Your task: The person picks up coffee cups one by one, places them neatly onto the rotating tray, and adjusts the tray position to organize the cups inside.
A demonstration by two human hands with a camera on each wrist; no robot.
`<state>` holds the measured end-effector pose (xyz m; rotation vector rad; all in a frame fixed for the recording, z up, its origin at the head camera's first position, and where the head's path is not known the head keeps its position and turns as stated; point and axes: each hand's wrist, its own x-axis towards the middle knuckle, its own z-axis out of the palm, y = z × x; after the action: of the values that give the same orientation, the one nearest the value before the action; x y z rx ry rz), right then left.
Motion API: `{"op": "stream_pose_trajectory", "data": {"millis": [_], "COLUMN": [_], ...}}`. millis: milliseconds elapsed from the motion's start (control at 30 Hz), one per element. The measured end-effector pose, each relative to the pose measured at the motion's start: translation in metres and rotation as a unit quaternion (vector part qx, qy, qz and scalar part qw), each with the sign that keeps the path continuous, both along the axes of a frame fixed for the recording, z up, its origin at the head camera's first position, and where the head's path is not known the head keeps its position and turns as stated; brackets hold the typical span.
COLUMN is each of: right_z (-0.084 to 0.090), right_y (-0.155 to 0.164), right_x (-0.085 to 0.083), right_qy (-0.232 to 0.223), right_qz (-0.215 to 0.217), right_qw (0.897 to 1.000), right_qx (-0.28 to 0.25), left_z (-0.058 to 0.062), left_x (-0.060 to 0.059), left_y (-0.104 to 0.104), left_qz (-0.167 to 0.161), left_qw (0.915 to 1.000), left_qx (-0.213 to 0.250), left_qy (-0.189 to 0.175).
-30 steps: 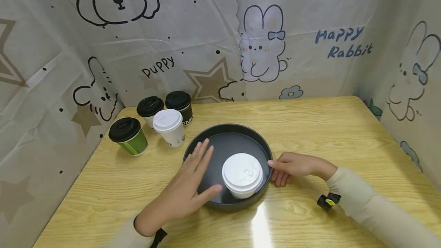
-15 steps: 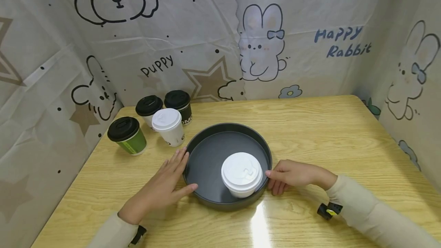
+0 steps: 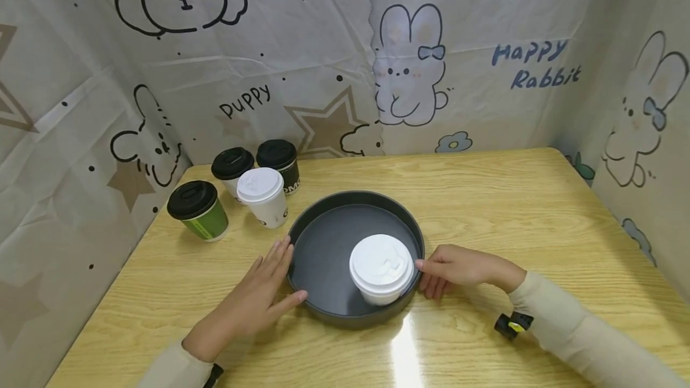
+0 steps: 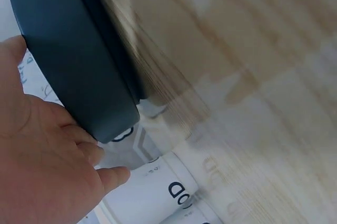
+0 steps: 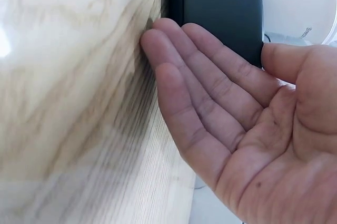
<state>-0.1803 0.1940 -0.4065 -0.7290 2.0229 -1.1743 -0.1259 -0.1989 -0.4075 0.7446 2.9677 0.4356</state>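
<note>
A round dark grey cake pan sits on the table, with a white lidded paper cup standing inside near its right wall. My left hand lies along the pan's left side, fingers straight and thumb at the rim; in the left wrist view the palm faces the pan's outer wall. On the opposite side, my right hand holds the edge, thumb over the rim and fingers bent beneath it. The right wrist view shows those fingers against the lower outer wall.
Left of the pan stand several lidded cups: a green one with a black lid, a white one, and a black one and another black-lidded cup behind. A printed cloth walls the table's back and sides.
My left hand has moved from over the pan to its left side. My right hand has slid slightly along the rim toward me. The white cup has shifted a little toward the right wall.
</note>
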Motion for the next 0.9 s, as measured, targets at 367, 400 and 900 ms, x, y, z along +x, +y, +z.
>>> {"op": "stream_pose_trajectory", "data": {"millis": [367, 400, 900], "right_z": [0.006, 0.006, 0.008], "right_y": [0.005, 0.006, 0.006], "right_x": [-0.025, -0.027, -0.055], "right_qy": [0.003, 0.004, 0.008], "right_qz": [0.001, 0.002, -0.021], "right_qw": [0.999, 0.999, 0.997], "right_qx": [0.037, 0.042, 0.080], "left_z": [0.007, 0.008, 0.032], "left_x": [0.020, 0.021, 0.033], "left_y": [0.006, 0.007, 0.021], "left_qz": [-0.025, -0.032, -0.075], "left_qw": [0.9987, 0.9984, 0.9908], "left_qx": [-0.044, -0.047, -0.068], "left_qy": [0.005, 0.001, -0.090]}}
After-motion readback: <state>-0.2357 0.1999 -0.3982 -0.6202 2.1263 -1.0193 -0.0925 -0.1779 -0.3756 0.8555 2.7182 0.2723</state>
